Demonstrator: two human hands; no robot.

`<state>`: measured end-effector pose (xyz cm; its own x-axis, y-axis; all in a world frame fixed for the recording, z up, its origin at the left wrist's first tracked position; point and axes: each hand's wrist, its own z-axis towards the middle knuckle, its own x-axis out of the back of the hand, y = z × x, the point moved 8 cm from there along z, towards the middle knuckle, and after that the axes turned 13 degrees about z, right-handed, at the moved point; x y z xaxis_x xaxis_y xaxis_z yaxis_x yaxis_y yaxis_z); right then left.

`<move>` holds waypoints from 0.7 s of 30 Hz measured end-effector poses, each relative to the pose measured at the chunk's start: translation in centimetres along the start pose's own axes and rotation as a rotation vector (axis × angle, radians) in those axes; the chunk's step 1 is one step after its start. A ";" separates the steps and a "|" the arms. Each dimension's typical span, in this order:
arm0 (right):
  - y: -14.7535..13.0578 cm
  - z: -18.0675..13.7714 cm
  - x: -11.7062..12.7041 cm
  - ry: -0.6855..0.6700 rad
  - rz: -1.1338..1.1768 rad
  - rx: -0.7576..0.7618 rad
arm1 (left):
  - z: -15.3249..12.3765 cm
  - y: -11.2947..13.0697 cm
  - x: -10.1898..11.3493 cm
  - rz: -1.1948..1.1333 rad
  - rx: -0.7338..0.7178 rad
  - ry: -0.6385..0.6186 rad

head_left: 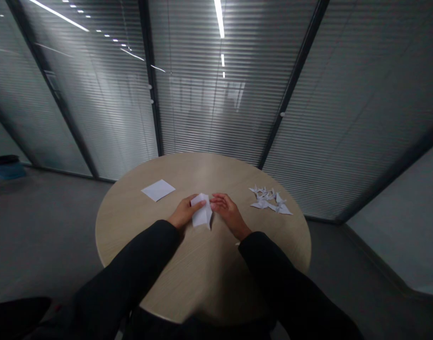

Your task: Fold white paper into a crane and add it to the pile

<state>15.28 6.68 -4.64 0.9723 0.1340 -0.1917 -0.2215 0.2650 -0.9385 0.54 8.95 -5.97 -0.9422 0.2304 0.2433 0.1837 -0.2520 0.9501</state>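
While the head view looks down on a round wood-grain table (209, 264), the left hand (183, 212) lies on a partly folded white paper (202, 211) near the table's middle, fingers stretched flat across it; whether the thumb pinches underneath is hidden. The right hand (228, 212) sits just beside the paper, fingers loosely extended, gripping nothing. A fold seems to be in hand, and the thin, crisp paper appears to call for a firm crease. A flat square sheet (157, 190) lies to the left, spiky paper cranes (269, 200) to the right.
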 end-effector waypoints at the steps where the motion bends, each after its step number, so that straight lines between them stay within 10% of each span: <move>1: -0.1 0.0 -0.2 -0.014 -0.014 0.008 | 0.0 0.0 0.1 0.011 -0.005 -0.001; 21: -1.0 -0.5 -0.9 -0.102 0.032 0.054 | -0.7 0.8 0.9 -0.064 0.122 0.069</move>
<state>14.70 5.83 -3.69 0.9526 0.2392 -0.1880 -0.2584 0.3099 -0.9150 -0.40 8.29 -5.10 -0.9692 0.1762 0.1720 0.1519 -0.1218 0.9809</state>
